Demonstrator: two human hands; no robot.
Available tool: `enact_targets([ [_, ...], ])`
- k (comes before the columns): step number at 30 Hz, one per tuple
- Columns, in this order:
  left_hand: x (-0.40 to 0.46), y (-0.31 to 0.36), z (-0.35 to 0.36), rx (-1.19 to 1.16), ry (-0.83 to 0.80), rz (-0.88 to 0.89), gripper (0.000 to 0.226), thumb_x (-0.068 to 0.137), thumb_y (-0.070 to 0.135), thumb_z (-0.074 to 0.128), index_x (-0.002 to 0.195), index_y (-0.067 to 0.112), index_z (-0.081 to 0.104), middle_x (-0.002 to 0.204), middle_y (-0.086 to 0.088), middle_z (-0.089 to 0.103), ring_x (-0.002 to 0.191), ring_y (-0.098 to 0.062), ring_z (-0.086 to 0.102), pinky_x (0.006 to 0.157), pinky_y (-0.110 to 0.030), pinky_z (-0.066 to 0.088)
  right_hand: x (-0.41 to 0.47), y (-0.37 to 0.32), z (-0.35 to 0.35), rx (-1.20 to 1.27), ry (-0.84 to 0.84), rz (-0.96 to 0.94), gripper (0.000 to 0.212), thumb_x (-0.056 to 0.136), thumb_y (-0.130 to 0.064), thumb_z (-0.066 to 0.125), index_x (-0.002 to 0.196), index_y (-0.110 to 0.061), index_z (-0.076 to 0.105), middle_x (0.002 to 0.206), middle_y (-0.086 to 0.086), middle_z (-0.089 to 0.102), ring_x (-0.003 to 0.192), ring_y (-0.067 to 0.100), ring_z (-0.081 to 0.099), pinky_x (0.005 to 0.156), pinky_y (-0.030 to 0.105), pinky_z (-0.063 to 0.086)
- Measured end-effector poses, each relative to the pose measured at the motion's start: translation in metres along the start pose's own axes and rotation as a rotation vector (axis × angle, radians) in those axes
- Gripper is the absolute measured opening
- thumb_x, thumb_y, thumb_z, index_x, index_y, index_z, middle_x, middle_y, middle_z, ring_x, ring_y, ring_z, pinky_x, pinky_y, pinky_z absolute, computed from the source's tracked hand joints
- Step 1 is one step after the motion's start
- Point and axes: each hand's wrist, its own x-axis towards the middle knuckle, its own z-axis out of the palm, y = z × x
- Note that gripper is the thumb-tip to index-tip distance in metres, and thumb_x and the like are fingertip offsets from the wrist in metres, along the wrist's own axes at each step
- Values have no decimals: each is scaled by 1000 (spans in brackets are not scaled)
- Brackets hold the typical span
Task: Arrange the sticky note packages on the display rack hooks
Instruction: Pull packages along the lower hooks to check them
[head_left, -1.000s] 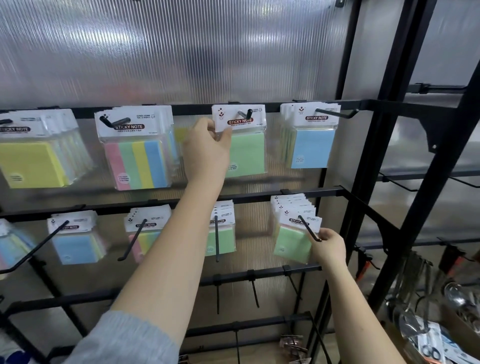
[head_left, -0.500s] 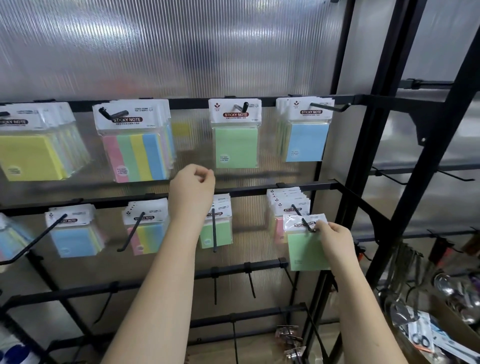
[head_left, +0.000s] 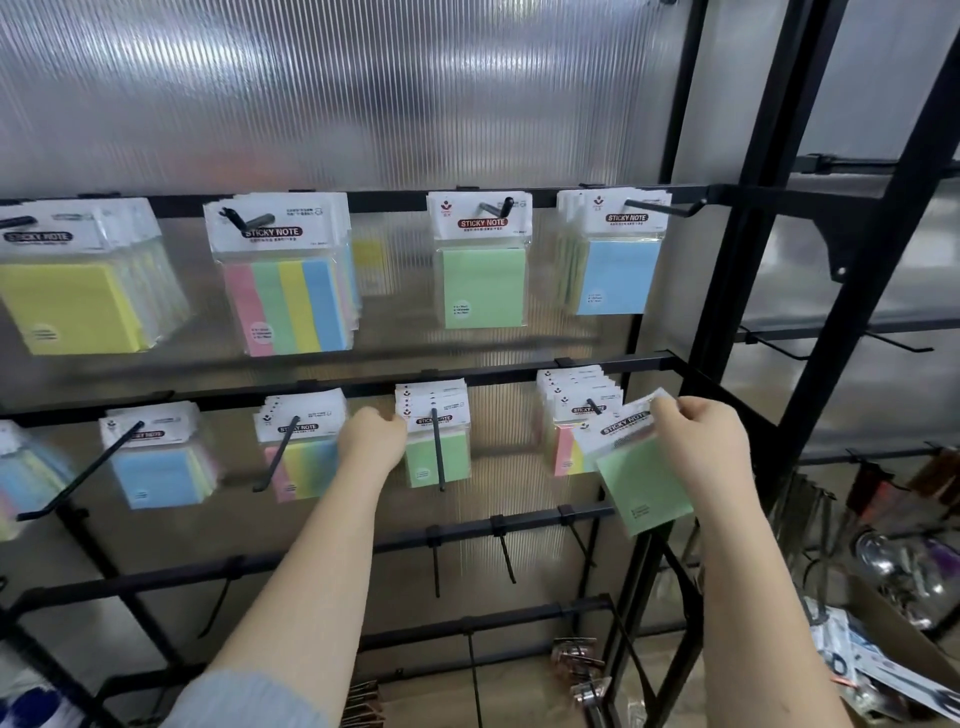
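The right hand pinches the white header card of a green sticky note package in clear plastic, its fingers curled on the top corner. The package hangs tilted, off the hooks, just right of the stack of packages on the right hook of the middle rail. The left hand is curled at the left edge of the green packages on the centre hook; whether it grips them I cannot tell. The black metal display rack carries further packages on its top rail.
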Motion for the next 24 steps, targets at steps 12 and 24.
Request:
enact_targets([
  [12,-15,-18,33,-224,-29,-1,22,93,14,48,105,4,64,92,-13,66,72,-24,52,59,-26,35,-21,-23,-12,153,12,-54,31,89,-21,47,67,1,45,64,5,31,61,19,27,54,30,17],
  [24,-47,-18,33,-333,10,1,24,98,23,39,84,13,56,75,1,54,69,-19,48,54,-26,33,-24,-17,-23,427,-29,-66,33,95,-34,50,73,-15,65,63,-10,57,49,-3,45,46,12,35],
])
